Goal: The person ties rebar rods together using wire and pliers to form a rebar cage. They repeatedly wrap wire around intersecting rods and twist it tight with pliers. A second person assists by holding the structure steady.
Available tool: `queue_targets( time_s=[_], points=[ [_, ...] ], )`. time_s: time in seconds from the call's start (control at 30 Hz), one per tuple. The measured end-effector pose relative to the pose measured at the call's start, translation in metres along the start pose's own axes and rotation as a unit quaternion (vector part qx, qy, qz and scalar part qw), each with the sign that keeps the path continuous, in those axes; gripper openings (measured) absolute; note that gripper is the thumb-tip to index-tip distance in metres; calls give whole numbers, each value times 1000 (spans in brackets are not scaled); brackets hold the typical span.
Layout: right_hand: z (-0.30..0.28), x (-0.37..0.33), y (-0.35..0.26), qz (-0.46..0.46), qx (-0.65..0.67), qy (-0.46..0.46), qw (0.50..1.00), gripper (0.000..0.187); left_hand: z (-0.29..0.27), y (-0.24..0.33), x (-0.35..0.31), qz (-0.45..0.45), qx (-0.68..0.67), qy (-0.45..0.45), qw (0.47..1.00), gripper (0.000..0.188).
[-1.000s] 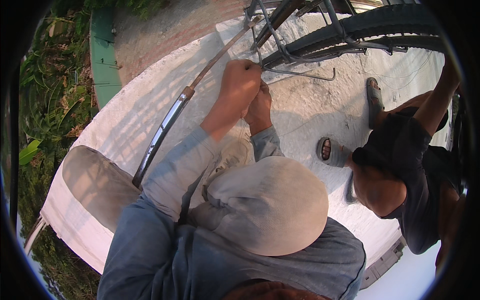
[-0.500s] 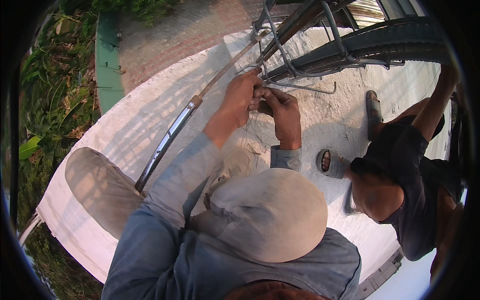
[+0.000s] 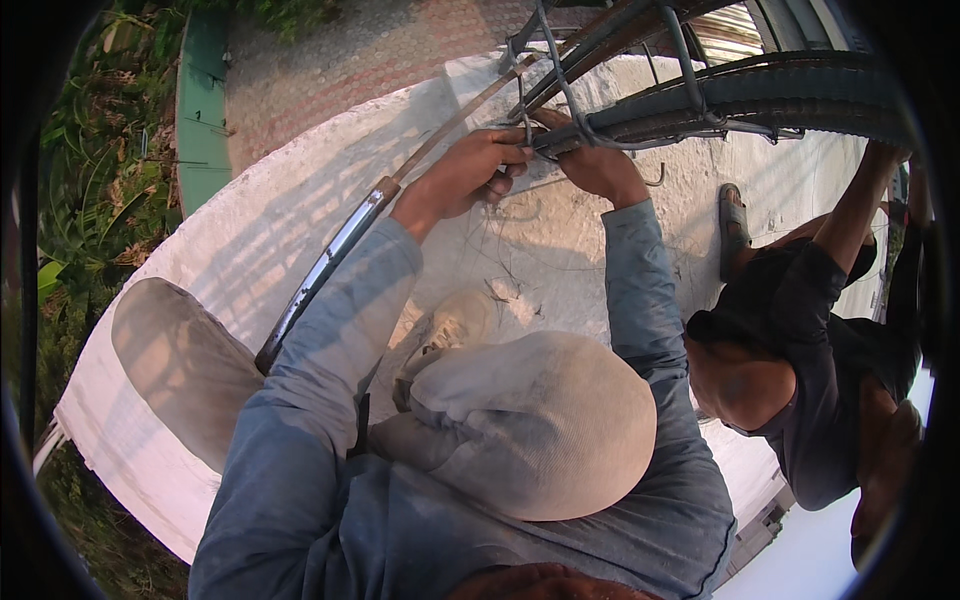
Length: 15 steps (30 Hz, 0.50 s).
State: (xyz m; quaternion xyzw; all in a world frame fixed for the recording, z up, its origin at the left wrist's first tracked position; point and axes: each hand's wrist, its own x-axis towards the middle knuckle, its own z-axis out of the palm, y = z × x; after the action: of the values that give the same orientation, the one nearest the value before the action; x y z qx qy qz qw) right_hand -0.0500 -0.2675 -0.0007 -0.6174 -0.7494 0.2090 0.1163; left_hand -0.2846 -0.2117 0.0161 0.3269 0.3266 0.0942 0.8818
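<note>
A cage of dark ribbed steel bars (image 3: 760, 95) with bent steel stirrups (image 3: 684, 65) comes in from the upper right. At its near end, my left hand (image 3: 478, 170) has its fingers curled against a stirrup; anything small in them is too fine to make out. My right hand (image 3: 603, 172) reaches around the bar from the right, its fingers mostly hidden behind the steel. Beside it shows the hooked end of a thin rod (image 3: 657, 176). A chrome tube (image 3: 330, 265) with a flat rusty bar (image 3: 445, 130) in its end slants past my left forearm up toward the cage.
Thin wires (image 3: 505, 250) lie on the pale concrete surface (image 3: 250, 235) under me. A person in dark clothes (image 3: 800, 350) squats at the right, an arm raised to the bars. Beyond the left edge, a green panel (image 3: 204, 110), plants and brick paving lie lower down.
My right hand has left my left hand's fingertips and moved up and right, around behind the bar. My left hand has shifted slightly. The hooked rod is now mostly covered by my right hand.
</note>
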Motion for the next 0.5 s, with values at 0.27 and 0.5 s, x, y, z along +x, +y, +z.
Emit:
queue_targets(
  time_s=[0.27, 0.5],
  points=[
    [8, -5, -10, -21, 93, 133, 987, 54, 14, -19, 18, 142, 61, 181, 971, 27],
    [4, -6, -23, 27, 36, 134, 990, 33, -9, -19, 19, 64, 9, 1, 998, 25]
  ],
)
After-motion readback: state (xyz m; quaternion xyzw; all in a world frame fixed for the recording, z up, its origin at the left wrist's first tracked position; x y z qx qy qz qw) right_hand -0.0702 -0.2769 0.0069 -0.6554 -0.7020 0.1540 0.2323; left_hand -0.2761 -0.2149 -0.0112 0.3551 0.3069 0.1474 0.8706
